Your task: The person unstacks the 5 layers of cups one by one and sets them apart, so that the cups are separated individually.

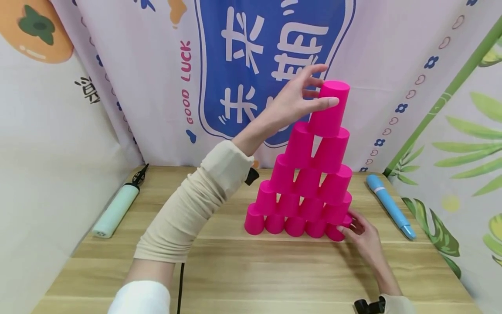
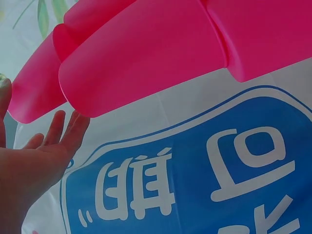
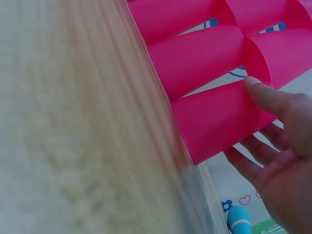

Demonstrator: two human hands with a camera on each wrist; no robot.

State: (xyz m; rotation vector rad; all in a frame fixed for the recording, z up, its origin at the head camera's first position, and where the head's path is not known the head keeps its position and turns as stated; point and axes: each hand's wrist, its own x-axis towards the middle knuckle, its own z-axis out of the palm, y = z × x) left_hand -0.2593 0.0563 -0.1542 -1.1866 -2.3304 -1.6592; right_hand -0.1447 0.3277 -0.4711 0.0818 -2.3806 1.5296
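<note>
Upside-down pink cups form a tall pyramid on the wooden table. At its peak is a single pink cup (image 1: 333,114), resting across two cups below. My left hand (image 1: 296,98) surrounds that top cup, thumb across its front and fingers loosely spread on its left; in the left wrist view the hand (image 2: 46,156) shows a gap between most fingers and the cup. Low on the right, my right hand (image 1: 364,240) holds the end cup of the bottom row (image 3: 219,122) between thumb and fingers. Its fingertips are partly hidden in the head view.
A pale green hand pump (image 1: 117,209) lies on the table's left side. On the right lies a blue capped stick-like object (image 1: 390,205). Printed cloth (image 1: 392,65) hangs behind the table. A black cable (image 1: 181,288) runs beneath the left arm.
</note>
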